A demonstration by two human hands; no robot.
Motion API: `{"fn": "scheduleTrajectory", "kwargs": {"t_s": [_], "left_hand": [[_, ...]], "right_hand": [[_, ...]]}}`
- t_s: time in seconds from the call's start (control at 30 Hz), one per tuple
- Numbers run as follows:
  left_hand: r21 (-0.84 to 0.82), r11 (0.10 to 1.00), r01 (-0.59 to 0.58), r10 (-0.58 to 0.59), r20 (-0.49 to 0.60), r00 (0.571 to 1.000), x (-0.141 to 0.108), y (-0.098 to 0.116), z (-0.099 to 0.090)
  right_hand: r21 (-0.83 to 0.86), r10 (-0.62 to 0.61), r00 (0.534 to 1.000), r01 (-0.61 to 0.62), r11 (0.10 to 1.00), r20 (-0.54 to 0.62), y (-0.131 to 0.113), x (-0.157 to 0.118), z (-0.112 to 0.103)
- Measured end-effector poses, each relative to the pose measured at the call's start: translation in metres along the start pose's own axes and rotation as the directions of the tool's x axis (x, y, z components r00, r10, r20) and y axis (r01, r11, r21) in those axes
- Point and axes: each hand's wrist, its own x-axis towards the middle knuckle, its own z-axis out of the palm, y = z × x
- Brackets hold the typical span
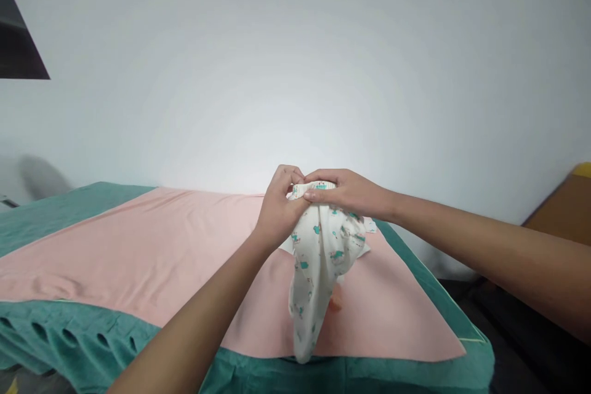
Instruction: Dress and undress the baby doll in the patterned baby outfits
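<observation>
Both of my hands hold up a small white baby garment (318,252) with teal and reddish prints, in the middle of the head view. My left hand (281,200) grips the left side of its ribbed band. On the right side, my right hand (339,188) pinches the same band between thumb and fingers. The cloth hangs down in folds, its narrow lower end in front of the bed's near edge. Behind it, an orange-toned thing (336,298) shows only in part, and I cannot make out what it is.
A pink sheet (184,246) lies over a teal bed cover (92,326). White printed cloth (370,225) peeks out behind the garment. A white wall (295,61) rises at the back. To the right stands a brown board-like object (558,206); a dark panel (18,37) is at upper left.
</observation>
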Motion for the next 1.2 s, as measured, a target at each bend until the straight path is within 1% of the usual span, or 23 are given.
{"fn": "scheduleTrajectory", "kwargs": {"t_s": [0.07, 0.13, 0.17, 0.2, 0.23, 0.27, 0.33, 0.37, 0.43, 0.5, 0.53, 0.6, 0.67, 0.73, 0.77, 0.8, 0.83, 0.93, 1.0, 1.07, 1.1, 1.13, 1.2], "left_hand": [[-0.036, 0.996, 0.080, -0.081, -0.031, 0.996, -0.002, 0.002, -0.002], [-0.068, 0.982, 0.177, -0.180, -0.037, 0.983, -0.003, 0.004, -0.003], [-0.076, 0.973, 0.217, -0.220, -0.032, 0.975, -0.003, 0.005, -0.003], [-0.079, 0.966, 0.244, -0.247, -0.029, 0.969, -0.003, 0.006, -0.003], [-0.081, 0.962, 0.259, -0.262, -0.031, 0.964, -0.002, 0.007, -0.003], [-0.089, 0.959, 0.269, -0.273, -0.034, 0.961, -0.002, 0.007, -0.003], [-0.155, 0.942, 0.299, -0.306, -0.022, 0.952, 0.000, 0.006, -0.005], [-0.214, 0.921, 0.326, -0.333, 0.004, 0.943, 0.002, 0.004, -0.007], [-0.346, 0.849, 0.399, -0.388, 0.104, 0.916, 0.004, 0.001, -0.012], [-0.435, 0.757, 0.488, -0.424, 0.241, 0.873, 0.006, -0.004, -0.016], [-0.460, 0.716, 0.525, -0.434, 0.296, 0.851, 0.007, -0.007, -0.018], [-0.510, 0.650, 0.564, -0.442, 0.349, 0.826, 0.007, -0.012, -0.021], [-0.582, 0.597, 0.552, -0.442, 0.336, 0.832, 0.005, -0.019, -0.024], [-0.640, 0.567, 0.518, -0.441, 0.295, 0.847, 0.003, -0.028, -0.026], [-0.639, 0.574, 0.512, -0.445, 0.281, 0.850, 0.002, -0.032, -0.028], [-0.609, 0.598, 0.522, -0.452, 0.282, 0.847, 0.001, -0.035, -0.029], [-0.554, 0.633, 0.541, -0.458, 0.296, 0.838, 0.000, -0.038, -0.030], [-0.341, 0.747, 0.571, -0.449, 0.376, 0.811, 0.000, -0.041, -0.031], [-0.248, 0.811, 0.529, -0.408, 0.408, 0.817, 0.001, -0.038, -0.027], [-0.172, 0.857, 0.486, -0.375, 0.440, 0.816, 0.002, -0.033, -0.020], [-0.141, 0.866, 0.479, -0.369, 0.466, 0.804, 0.002, -0.031, -0.016], [-0.116, 0.867, 0.485, -0.371, 0.500, 0.782, 0.001, -0.030, -0.011], [-0.085, 0.848, 0.524, -0.393, 0.563, 0.727, -0.002, -0.030, -0.001]], "right_hand": [[-0.136, -0.106, 0.992, 0.095, 0.986, -0.072, -0.001, -0.002, 0.001], [-0.230, -0.207, 0.970, 0.175, 0.957, -0.125, -0.001, -0.005, 0.003], [-0.258, -0.235, 0.963, 0.196, 0.946, -0.131, -0.002, -0.006, 0.003], [-0.267, -0.237, 0.963, 0.196, 0.944, -0.129, -0.002, -0.007, 0.003], [-0.259, -0.209, 0.970, 0.172, 0.950, -0.122, -0.002, -0.008, 0.003], [-0.235, -0.156, 0.981, 0.125, 0.964, -0.115, -0.002, -0.009, 0.002], [-0.145, -0.011, 0.995, -0.003, 0.989, -0.095, 0.000, -0.011, -0.001], [-0.092, 0.055, 0.995, -0.062, 0.994, -0.080, 0.001, -0.012, -0.002], [0.029, 0.140, 0.989, -0.139, 0.990, -0.036, 0.006, -0.012, -0.007], [0.166, 0.191, 0.982, -0.190, 0.968, 0.012, 0.012, -0.011, -0.011], [0.231, 0.213, 0.976, -0.217, 0.949, 0.039, 0.015, -0.010, -0.014], [0.325, 0.254, 0.960, -0.280, 0.903, 0.118, 0.020, -0.009, -0.020], [0.340, 0.280, 0.930, -0.350, 0.873, 0.239, 0.024, -0.009, -0.025], [0.297, 0.296, 0.884, -0.410, 0.863, 0.361, 0.029, -0.010, -0.027], [0.270, 0.301, 0.866, -0.425, 0.864, 0.398, 0.031, -0.010, -0.027], [0.249, 0.304, 0.859, -0.427, 0.869, 0.412, 0.033, -0.010, -0.026], [0.242, 0.299, 0.864, -0.417, 0.876, 0.404, 0.035, -0.009, -0.024], [0.275, 0.247, 0.917, -0.337, 0.900, 0.312, 0.039, -0.004, -0.015], [0.302, 0.201, 0.946, -0.275, 0.913, 0.253, 0.040, 0.003, -0.009], [0.312, 0.174, 0.963, -0.233, 0.921, 0.206, 0.040, 0.010, -0.003], [0.314, 0.171, 0.968, -0.222, 0.923, 0.182, 0.041, 0.014, 0.000], [0.313, 0.175, 0.972, -0.217, 0.925, 0.159, 0.042, 0.016, 0.002], [0.306, 0.191, 0.975, -0.218, 0.927, 0.117, 0.045, 0.019, 0.005]]}}
